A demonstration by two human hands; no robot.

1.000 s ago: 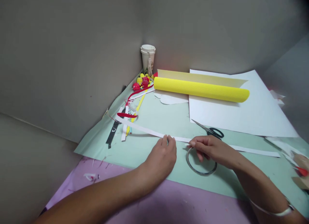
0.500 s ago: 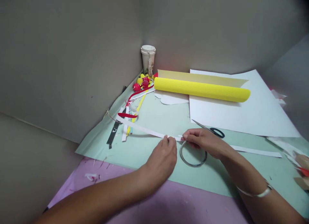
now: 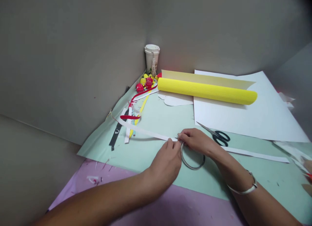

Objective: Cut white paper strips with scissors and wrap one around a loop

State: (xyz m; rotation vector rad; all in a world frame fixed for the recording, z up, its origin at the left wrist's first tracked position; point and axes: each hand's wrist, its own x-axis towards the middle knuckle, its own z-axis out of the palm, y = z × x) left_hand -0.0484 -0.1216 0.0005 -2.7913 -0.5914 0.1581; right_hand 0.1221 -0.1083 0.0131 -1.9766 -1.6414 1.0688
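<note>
A long paper strip (image 3: 148,132), white on this side and red where it twists over, runs from the far left to my hands. My left hand (image 3: 168,159) is closed on it near its end, fingertips pressed together. Just beyond, my right hand (image 3: 195,140) pinches the strip's end with thumb and forefinger. A thin silver-grey ring (image 3: 194,168) meets the strip under my right fingers; their contact point is hidden. Behind the right hand lie scissors (image 3: 220,137) with black handles, blades pointing away to the left.
A yellow corrugated paper roll (image 3: 207,91) rests partly on a white sheet (image 3: 255,122). At the back corner stand a lidded cup (image 3: 151,57) and red and yellow balls (image 3: 143,84). Loose strips (image 3: 127,128) lie left; another white strip (image 3: 258,155) lies right. Walls close off the back and left.
My right hand has shifted left, closer to my left hand, and the ring has moved slightly left with it. More of the scissors' handles now shows.
</note>
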